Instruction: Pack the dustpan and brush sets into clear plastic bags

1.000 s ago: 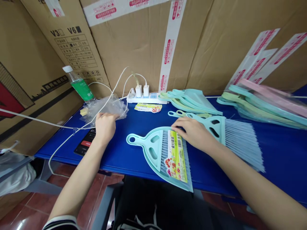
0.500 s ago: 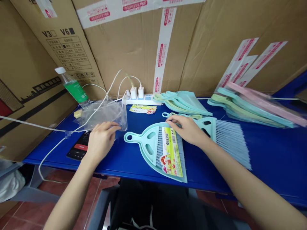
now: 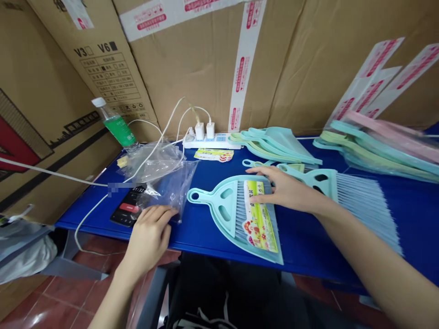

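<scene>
On the blue table lies a mint dustpan (image 3: 219, 228) with a brush nested in it and a yellow-green printed card (image 3: 262, 219) on top. My right hand (image 3: 286, 189) rests over its upper right part, thumb on the card and fingers apart. My left hand (image 3: 152, 233) has its fingers closed on the near edge of a clear plastic bag (image 3: 178, 183), which lies partly over a black phone (image 3: 125, 210). Loose brushes (image 3: 366, 201) with blue-grey bristles lie to the right, partly behind my right forearm.
Stacked dustpans (image 3: 277, 141) stand at the back by a white power strip (image 3: 219, 140) with cables. More cards (image 3: 214, 154) lie before it. Bagged dustpans (image 3: 387, 151) are at the right, a bottle (image 3: 120, 130) at the back left. Cardboard boxes (image 3: 206, 64) wall the rear.
My left hand has drawn the clear bag toward the table's front edge, over the phone. My right hand has moved onto the card and opened wider. The view has shifted slightly left.
</scene>
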The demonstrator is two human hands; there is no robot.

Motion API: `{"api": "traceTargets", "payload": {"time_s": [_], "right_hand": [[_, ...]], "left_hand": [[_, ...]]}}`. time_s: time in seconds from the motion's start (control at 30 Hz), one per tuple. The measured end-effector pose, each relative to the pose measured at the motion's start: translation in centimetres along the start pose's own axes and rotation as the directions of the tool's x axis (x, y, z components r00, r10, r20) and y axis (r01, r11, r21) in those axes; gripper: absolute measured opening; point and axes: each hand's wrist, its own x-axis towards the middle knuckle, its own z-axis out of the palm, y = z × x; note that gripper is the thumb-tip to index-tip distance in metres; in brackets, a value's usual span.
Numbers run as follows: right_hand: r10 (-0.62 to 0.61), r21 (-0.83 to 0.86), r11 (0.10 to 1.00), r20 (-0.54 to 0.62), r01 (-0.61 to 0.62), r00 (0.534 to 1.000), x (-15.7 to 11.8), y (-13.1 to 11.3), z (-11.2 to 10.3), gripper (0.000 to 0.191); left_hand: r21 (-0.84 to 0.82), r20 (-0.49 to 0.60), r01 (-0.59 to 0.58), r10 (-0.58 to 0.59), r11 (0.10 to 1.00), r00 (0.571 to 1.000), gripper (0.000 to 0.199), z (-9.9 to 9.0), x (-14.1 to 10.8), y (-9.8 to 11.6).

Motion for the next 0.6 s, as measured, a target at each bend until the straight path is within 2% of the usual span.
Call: {"api": "traceTargets", "payload": {"time_s": [0.1,0.23,0.4,0.5,0.6], "right_hand": [[-0.025,0.066,0.997,-0.054,0.028,0.998,0.1,0.3,0.3,0.064],[0.053,0.274,0.961,-0.094,-0.025,0.994,-0.4,0.2,0.5,0.063],[0.132,0.613,0.788,-0.089,-0.05,0.987,-2.5,-0.9,1.3,0.072],[0.127,0.666,0.743,-0.041,-0.067,0.991,-3.6,-1.6,2.6,0.083],[0.11,0.623,0.779,-0.015,-0.077,0.994,-4.2,-2.2,3.6,0.097]], "left_hand": [[0.025,0.002,0.086,-0.086,0.996,0.996,0.036,0.2,0.3,0.7],[0.121,0.02,0.082,-0.085,0.989,0.996,0.039,0.8,0.6,1.8],[0.246,0.083,0.068,-0.091,0.967,0.992,0.041,1.4,0.8,2.9],[0.228,0.118,0.074,-0.103,0.971,0.988,0.041,1.5,1.1,3.1],[0.2,0.135,0.095,-0.124,0.975,0.983,0.041,1.5,1.4,3.2]]}}
